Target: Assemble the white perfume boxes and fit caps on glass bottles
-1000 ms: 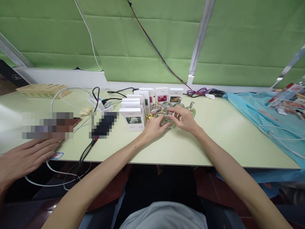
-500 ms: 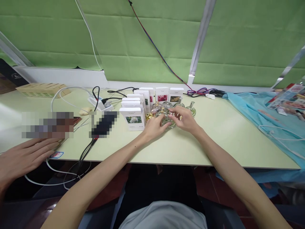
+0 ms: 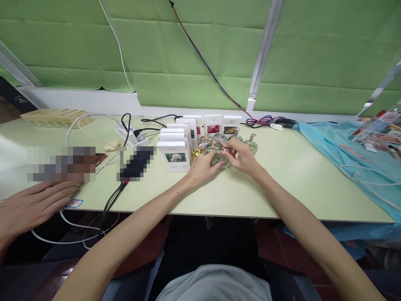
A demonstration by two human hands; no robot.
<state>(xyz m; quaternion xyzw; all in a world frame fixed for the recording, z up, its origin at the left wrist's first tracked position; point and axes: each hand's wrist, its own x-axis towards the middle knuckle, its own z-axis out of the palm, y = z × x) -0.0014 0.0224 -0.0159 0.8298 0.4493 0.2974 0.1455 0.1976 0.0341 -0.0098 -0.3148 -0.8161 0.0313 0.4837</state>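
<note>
Curls the left hand (image 3: 203, 168) against the near side of a round glass bottle (image 3: 223, 163), midway along the tabletop (image 3: 300, 184), at the front of a cluster of glass bottles (image 3: 218, 136). Hides much of that front bottle behind thumb and fingers; cannot tell whether clamped on it or merely touching. Holds thumb and index fingertip of the right hand (image 3: 244, 159) nearly together about a small reddish piece (image 3: 224, 149), mostly covered and too small to name; cannot tell whether gripped. Shows a gold cap (image 3: 214, 144) just above the left fingers, but cannot count the overlapping bottles. Leaves another glass bottle (image 3: 251, 144) visible just beside the right knuckles. Has upright white boxes (image 3: 176, 156) left of the cluster, in a row toward the far edge, small lettering unreadable, plus 2 flower-printed boxes (image 3: 214, 124) near that edge, lower parts behind the bottles. Includes a co-worker's hand (image 3: 37, 205) at the near edge, far left, cut off by the view, and 2 pixelated patches (image 3: 136, 164), contents unreadable.
</note>
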